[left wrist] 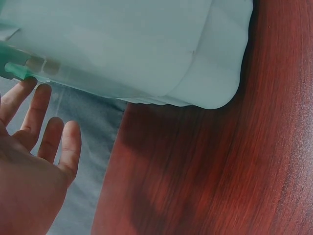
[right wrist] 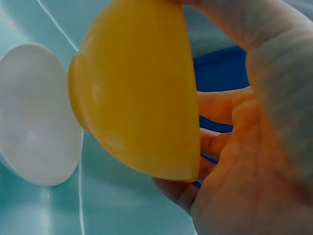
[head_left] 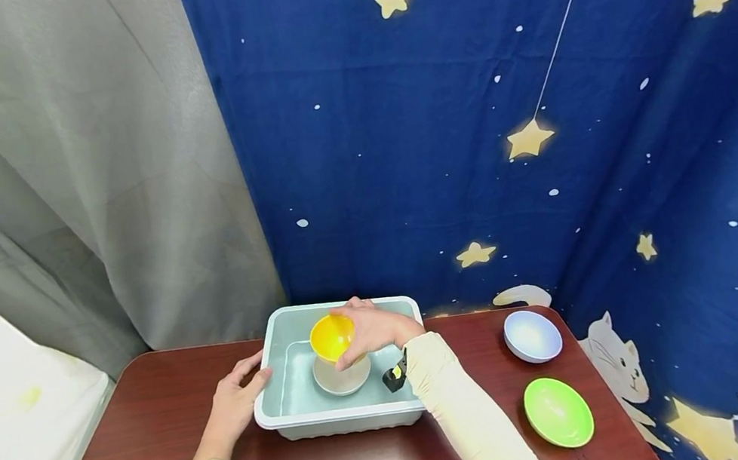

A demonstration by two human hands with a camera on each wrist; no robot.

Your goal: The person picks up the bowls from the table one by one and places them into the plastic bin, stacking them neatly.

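My right hand (head_left: 376, 329) grips a yellow bowl (head_left: 332, 337) by its rim, over a light blue-green plastic tub (head_left: 342, 415). Below it, inside the tub, sits a white bowl (head_left: 341, 381). In the right wrist view the yellow bowl (right wrist: 137, 93) is tilted on its side, thumb and fingers spread across its rim, and the white bowl (right wrist: 36, 117) is apart from it. My left hand (head_left: 236, 393) is at the tub's left side. The left wrist view shows its fingers (left wrist: 33, 115) nearly straight, with fingertips at the tub wall (left wrist: 122, 44); the thumb is hidden there.
Right of the tub, a pale blue bowl (head_left: 532, 336) stands near the table's back corner. A green dish (head_left: 558, 413) lies in front of it. The brown wooden table (head_left: 152, 429) backs onto a grey curtain (head_left: 168, 207) and a blue star-patterned curtain (head_left: 388, 159).
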